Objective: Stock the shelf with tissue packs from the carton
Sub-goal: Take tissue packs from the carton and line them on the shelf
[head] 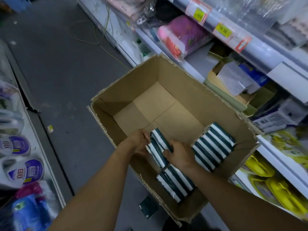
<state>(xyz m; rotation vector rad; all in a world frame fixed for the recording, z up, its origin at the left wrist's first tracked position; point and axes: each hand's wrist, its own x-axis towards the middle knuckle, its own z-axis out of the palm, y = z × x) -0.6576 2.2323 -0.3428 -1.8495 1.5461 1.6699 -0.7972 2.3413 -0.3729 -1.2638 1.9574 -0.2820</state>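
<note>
Head view looks down into an open carton (166,75) standing on a grey floor (55,67) in a shop aisle. Both forearms reach in from 6 o'clock. Left hand (139,144) and right hand (180,155) clasp a small bundle of packs (159,146), dark green with white stripes, standing on edge near the middle of the carton. Left fingers curl over the bundle's 9 o'clock side; right fingers and thumb wrap its 3 o'clock side, so both hands grasp the same bundle. Whether it is lifted off the bottom cannot be told.

A row of packs (214,146) stands on edge against the carton's wall at 3 o'clock, just beside the right hand. A second group (175,184) lies at 6 o'clock, between the forearms. Bare cardboard bottom shows toward 12 o'clock.

Outside the carton, at 6 o'clock, one loose pack (148,207) lies on the floor, touching the carton's wall.

At 3 o'clock runs a shelf (283,75) with yellow price tags (223,30), a pink bagged item (181,35) and yellow goods (283,189) lower down. At 9 o'clock, another shelf carries white bottles (21,170) with purple labels.
</note>
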